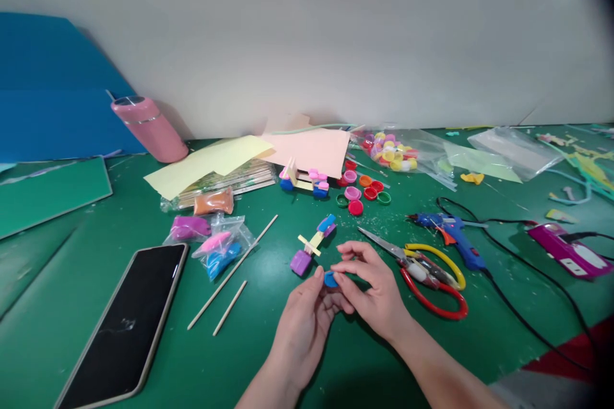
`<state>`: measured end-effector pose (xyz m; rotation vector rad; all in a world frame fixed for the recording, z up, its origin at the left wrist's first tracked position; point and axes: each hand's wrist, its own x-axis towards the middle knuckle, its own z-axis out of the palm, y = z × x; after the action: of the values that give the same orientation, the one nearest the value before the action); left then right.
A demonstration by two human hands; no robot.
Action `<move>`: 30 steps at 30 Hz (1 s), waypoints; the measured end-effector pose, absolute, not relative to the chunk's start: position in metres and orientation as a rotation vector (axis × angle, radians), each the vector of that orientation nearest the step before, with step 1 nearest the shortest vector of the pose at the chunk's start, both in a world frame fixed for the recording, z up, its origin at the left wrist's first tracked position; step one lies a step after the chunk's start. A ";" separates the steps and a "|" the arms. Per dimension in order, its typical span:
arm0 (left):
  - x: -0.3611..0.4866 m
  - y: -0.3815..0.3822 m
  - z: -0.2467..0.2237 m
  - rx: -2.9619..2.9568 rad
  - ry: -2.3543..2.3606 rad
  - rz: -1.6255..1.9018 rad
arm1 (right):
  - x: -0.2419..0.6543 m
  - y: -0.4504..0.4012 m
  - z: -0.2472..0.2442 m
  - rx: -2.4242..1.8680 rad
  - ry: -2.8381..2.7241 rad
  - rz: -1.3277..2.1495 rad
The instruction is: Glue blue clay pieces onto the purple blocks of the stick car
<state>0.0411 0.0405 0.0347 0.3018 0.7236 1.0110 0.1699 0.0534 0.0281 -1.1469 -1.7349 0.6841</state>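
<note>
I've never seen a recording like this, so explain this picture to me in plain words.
No machine here: a person works bare-handed, seen from a camera worn on the head, looking forward and down. The left hand and right hand hold a small blue clay-like piece. On the green tabletop beyond them lies a small stick model with purple and blue parts. To the left are a black-screened phone and two thin pale wooden sticks; to the right, metal scissors with red and yellow handles and a blue glue gun.
</note>
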 end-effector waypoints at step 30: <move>0.040 0.040 0.037 0.317 0.732 1.005 | 0.172 0.052 0.027 -1.136 -1.810 0.548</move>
<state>0.0396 0.0402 0.0366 0.3165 0.7325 1.0054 0.1719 0.0523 0.0273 -1.1356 -1.8096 0.5478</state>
